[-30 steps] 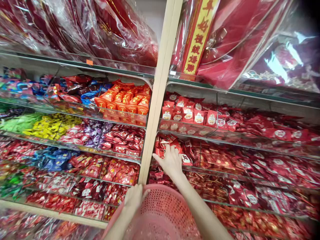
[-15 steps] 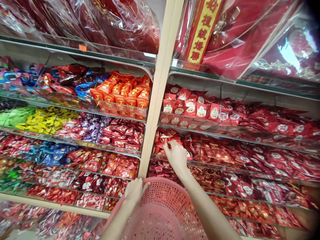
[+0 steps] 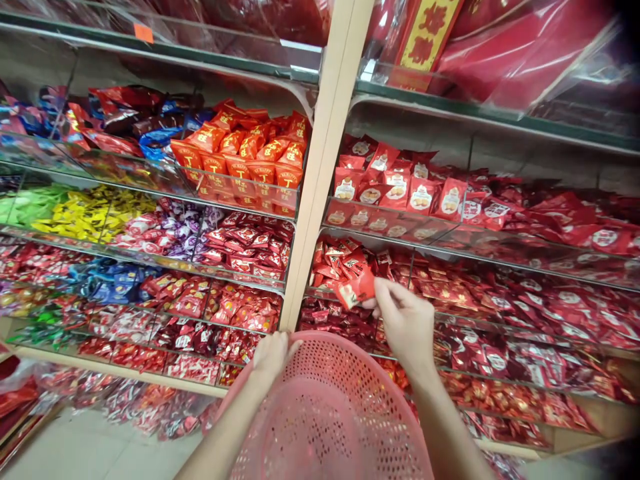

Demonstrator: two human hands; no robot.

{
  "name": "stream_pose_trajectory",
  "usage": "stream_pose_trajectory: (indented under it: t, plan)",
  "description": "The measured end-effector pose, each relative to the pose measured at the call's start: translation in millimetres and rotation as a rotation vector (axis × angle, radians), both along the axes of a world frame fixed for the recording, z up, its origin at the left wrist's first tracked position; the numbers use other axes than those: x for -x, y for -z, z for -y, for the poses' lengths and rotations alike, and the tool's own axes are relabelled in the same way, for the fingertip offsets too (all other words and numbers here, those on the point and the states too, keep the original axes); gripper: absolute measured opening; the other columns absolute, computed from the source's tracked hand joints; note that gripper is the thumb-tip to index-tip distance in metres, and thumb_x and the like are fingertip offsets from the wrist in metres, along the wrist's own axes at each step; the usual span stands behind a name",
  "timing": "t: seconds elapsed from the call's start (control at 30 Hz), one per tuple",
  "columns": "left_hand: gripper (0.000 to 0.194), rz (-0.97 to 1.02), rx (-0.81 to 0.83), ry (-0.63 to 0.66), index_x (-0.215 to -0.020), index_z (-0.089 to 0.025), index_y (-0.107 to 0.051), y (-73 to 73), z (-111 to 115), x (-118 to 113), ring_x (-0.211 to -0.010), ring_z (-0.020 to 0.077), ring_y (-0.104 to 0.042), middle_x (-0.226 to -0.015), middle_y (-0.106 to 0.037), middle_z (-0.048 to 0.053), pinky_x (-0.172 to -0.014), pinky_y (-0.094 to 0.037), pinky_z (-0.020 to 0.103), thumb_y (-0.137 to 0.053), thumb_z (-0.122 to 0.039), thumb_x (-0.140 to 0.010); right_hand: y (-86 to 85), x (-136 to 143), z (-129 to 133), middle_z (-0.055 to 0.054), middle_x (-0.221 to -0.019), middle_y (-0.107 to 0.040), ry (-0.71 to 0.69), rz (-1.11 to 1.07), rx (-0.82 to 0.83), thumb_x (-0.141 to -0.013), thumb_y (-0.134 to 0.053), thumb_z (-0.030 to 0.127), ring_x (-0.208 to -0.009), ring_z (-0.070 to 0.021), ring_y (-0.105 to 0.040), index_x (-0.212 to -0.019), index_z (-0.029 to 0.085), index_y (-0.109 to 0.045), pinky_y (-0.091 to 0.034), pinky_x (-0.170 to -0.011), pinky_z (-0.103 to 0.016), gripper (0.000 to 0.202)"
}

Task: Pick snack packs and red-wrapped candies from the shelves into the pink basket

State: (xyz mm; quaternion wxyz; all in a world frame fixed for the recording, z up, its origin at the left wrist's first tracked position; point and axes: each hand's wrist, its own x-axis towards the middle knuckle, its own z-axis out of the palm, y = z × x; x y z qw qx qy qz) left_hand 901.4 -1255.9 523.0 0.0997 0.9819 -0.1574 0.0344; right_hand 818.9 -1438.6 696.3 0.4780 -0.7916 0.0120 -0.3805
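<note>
My left hand [image 3: 271,355] is closed over the rim of a pink perforated plastic basket [image 3: 345,357]; the part of the basket that shows has nothing in it. Between the thumb and fingers of my right hand [image 3: 407,320], I pinch a small red candy packet [image 3: 355,288] by one end. The packet is above the basket's far rim, in front of the shelves. Just behind it lies a compartment of similar red wrapped candies [image 3: 336,258].
A wooden upright [image 3: 327,140] divides the tiered shelves. Orange-red packets [image 3: 250,150] and yellow candies [image 3: 90,213] lie to its left, red packets with white labels [image 3: 400,180] to its right. Clear shelf lips front each tier. Pale floor tiles [image 3: 95,443] show at lower left.
My right hand has drawn back from the candy compartment and to the right, bringing out a red packet. My left hand still grips the basket rim. The view has tipped downward.
</note>
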Motion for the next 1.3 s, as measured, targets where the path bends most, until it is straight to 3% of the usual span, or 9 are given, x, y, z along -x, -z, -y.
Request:
stream_pose_trajectory:
  t: [0.13, 0.23, 0.33, 0.47, 0.6, 0.83, 1.07, 1.2, 1.3]
  plan:
    - [0.051, -0.003, 0.0, -0.002, -0.093, -0.014, -0.062, 1.3, 1, 0, -0.083, 0.0305, -0.064, -0.084, -0.066, 0.014, -0.068, -0.048, 0.038, -0.03, -0.053, -0.089, 69.4, 12, -10, -0.001, -0.053, -0.064, -0.36, -0.37, -0.119, -0.083, -0.05, 0.047, -0.044, -0.0148, -0.058, -0.085, 0.016, -0.067, -0.047, -0.044, -0.024, 0.035]
    - [0.051, 0.01, 0.0, -0.006, -0.094, -0.014, -0.062, 0.8, 1, 2, -0.083, 0.0302, -0.064, -0.086, -0.066, 0.014, -0.068, -0.048, 0.038, -0.031, -0.054, -0.088, 136.3, 11, -16, -0.003, -0.058, -0.065, -0.413, -0.498, -0.035, -0.087, -0.042, 0.047, -0.05, -0.016, -0.062, -0.078, 0.017, -0.066, -0.05, -0.048, -0.025, 0.039]
    - [0.053, 0.025, -0.004, -0.006, -0.094, -0.014, -0.063, -0.1, 1, 3, -0.082, 0.0306, -0.064, -0.085, -0.066, 0.014, -0.068, -0.048, 0.038, -0.03, -0.055, -0.088, 189.4, 10, -16, -0.007, -0.083, -0.068, -0.428, -0.461, 0.135, -0.091, -0.035, 0.042, -0.067, -0.0171, -0.066, -0.086, 0.02, -0.068, -0.054, -0.059, -0.027, 0.04]
    - [0.053, 0.032, -0.018, 0.007, -0.093, -0.014, -0.063, -0.6, 2, 3, -0.08, 0.0303, -0.064, -0.084, -0.067, 0.013, -0.067, -0.048, 0.038, -0.028, -0.054, -0.089, 234.2, 14, -17, -0.008, -0.107, -0.066, -0.387, -0.389, 0.289, -0.092, -0.035, 0.034, -0.096, -0.0193, -0.063, -0.109, 0.024, -0.064, -0.05, -0.085, -0.034, 0.035]
    - [0.053, 0.026, -0.029, 0.01, -0.091, -0.013, -0.064, -1.1, 3, 3, -0.08, 0.0309, -0.064, -0.085, -0.066, 0.015, -0.066, -0.048, 0.037, -0.03, -0.053, -0.089, 264.4, 17, -18, -0.005, -0.119, -0.061, -0.442, -0.403, 0.345, -0.091, -0.037, 0.026, -0.106, -0.018, -0.059, -0.118, 0.026, -0.058, -0.047, -0.094, -0.032, 0.034]
    - [0.055, 0.007, -0.022, 0.022, -0.095, -0.012, -0.064, -2.1, 3, 2, -0.082, 0.0301, -0.064, -0.086, -0.066, 0.015, -0.067, -0.047, 0.037, -0.028, -0.053, -0.089, 292.1, 22, -20, -0.006, -0.136, -0.046, -0.436, -0.499, 0.538, -0.082, -0.043, 0.015, -0.115, -0.022, -0.053, -0.129, 0.027, -0.047, -0.046, -0.096, -0.037, 0.049]
    - [0.055, 0.005, -0.03, 0.026, -0.091, -0.011, -0.064, -2.3, 1, 2, -0.083, 0.0313, -0.063, -0.085, -0.065, 0.016, -0.069, -0.047, 0.039, -0.027, -0.052, -0.09, 300.7, 17, -21, -0.007, -0.132, -0.05, -0.366, -0.52, 0.591, -0.077, -0.046, 0.011, -0.12, -0.0237, -0.048, -0.134, 0.026, -0.039, -0.042, -0.1, -0.042, 0.059]
    - [0.056, 0.021, -0.024, 0.029, -0.089, -0.011, -0.065, -3.5, 0, 3, -0.082, 0.032, -0.063, -0.084, -0.066, 0.016, -0.069, -0.047, 0.04, -0.026, -0.051, -0.09, 283.2, 19, -22, -0.008, -0.135, -0.047, -0.345, -0.552, 0.651, -0.076, -0.051, 0.012, -0.122, -0.024, -0.046, -0.136, 0.025, -0.036, -0.041, -0.101, -0.041, 0.063]
    - [0.056, 0.022, 0.0, 0.022, -0.095, -0.012, -0.064, -2.1, -1, 3, -0.083, 0.0317, -0.063, -0.085, -0.066, 0.015, -0.069, -0.047, 0.039, -0.027, -0.053, -0.089, 247.1, 21, -23, -0.008, -0.14, -0.039, -0.319, -0.529, 0.656, -0.079, -0.051, 0.016, -0.123, -0.0235, -0.045, -0.137, 0.026, -0.032, -0.043, -0.099, -0.038, 0.062]
